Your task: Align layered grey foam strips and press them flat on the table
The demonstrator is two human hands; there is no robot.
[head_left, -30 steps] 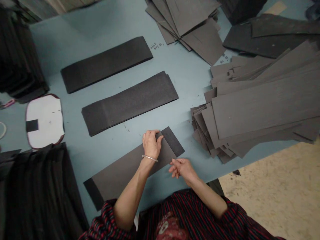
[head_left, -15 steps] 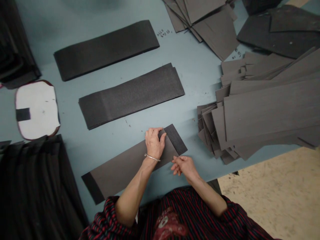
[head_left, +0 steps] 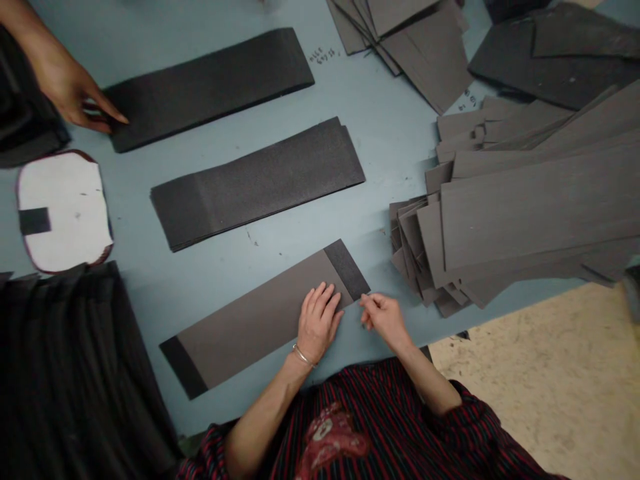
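A long grey strip (head_left: 260, 313) with black ends lies slantwise on the table in front of me. My left hand (head_left: 319, 323) rests flat on it, fingers stretched out near the right end. Close to the corner of the strip's black right end (head_left: 347, 270), my right hand (head_left: 385, 320) is closed in a pinch. Whatever is between those fingertips is too small to make out. Beyond the strip lies a stack of black strips (head_left: 260, 183), with another black stack (head_left: 210, 90) farther back.
Another person's hand (head_left: 75, 93) touches the left end of the far black stack. Loose grey pieces (head_left: 530, 220) are heaped on the right. At left are a white rounded piece (head_left: 65, 213) and a large row of black pieces (head_left: 75, 360). The table edge runs close to me.
My left hand has slid toward me and flattened on the strip. My right hand has shifted right to the black end's corner. Another person's hand has come in at upper left.
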